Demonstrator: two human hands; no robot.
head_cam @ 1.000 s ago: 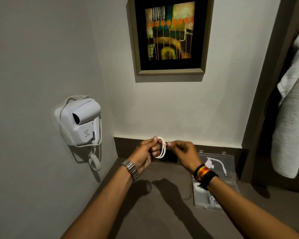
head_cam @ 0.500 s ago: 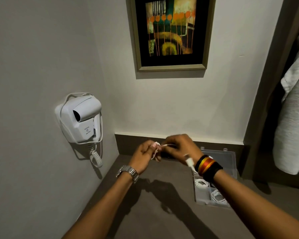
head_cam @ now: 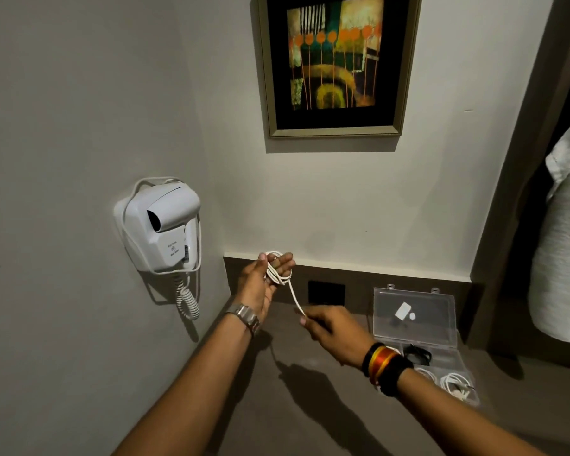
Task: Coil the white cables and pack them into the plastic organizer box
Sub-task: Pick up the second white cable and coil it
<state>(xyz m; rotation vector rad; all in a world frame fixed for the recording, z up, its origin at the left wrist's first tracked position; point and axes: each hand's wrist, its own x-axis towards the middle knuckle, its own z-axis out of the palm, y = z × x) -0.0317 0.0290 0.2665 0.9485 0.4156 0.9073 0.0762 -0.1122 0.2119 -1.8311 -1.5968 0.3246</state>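
Observation:
My left hand (head_cam: pixel 264 281) is raised with a white cable (head_cam: pixel 278 273) looped in several turns around its fingers. A free strand of that cable runs down and right to my right hand (head_cam: pixel 333 330), which pinches its end above the counter. The clear plastic organizer box (head_cam: pixel 415 324) lies open at the right by the wall, its lid leaning back. Two coiled white cables (head_cam: pixel 451 381) and a small black item (head_cam: pixel 417 353) lie in its compartments, partly hidden by my right wrist.
A white wall-mounted hair dryer (head_cam: pixel 162 225) with a curly cord hangs on the left wall. A framed picture (head_cam: pixel 336 64) hangs above. A black socket plate (head_cam: pixel 326 292) sits on the dark skirting. A white towel (head_cam: pixel 563 232) hangs at the right. The brown counter (head_cam: pixel 277 406) lies below.
My hands were together at the coil; now the right hand has pulled down and right, drawing out a strand, while the left hand holds the loops open on its fingers.

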